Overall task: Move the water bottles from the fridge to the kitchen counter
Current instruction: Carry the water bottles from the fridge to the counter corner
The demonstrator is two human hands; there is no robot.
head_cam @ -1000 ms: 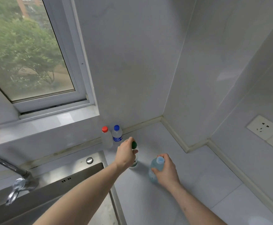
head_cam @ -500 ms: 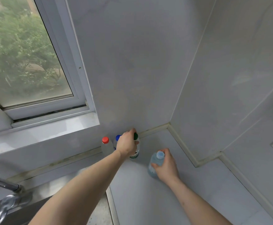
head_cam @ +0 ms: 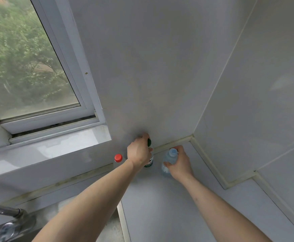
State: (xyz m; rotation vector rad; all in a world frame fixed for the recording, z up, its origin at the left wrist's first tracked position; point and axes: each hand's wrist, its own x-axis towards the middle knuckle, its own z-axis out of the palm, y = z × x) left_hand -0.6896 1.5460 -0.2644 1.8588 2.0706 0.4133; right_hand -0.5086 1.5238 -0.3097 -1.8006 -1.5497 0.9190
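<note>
**Two bottles held at the counter's back corner**

The left hand [head_cam: 139,152] grips the green-capped bottle [head_cam: 149,160] near its neck; the right hand [head_cam: 179,162] curls round the pale blue-capped bottle [head_cam: 169,157]; both bottles stand upright on the counter [head_cam: 169,206] near the wall; a red-capped bottle [head_cam: 118,158] stands just left; faucet [head_cam: 11,219] at lower left.

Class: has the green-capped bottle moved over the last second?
Yes. The left hand has carried the green-capped bottle back towards the wall.
</note>
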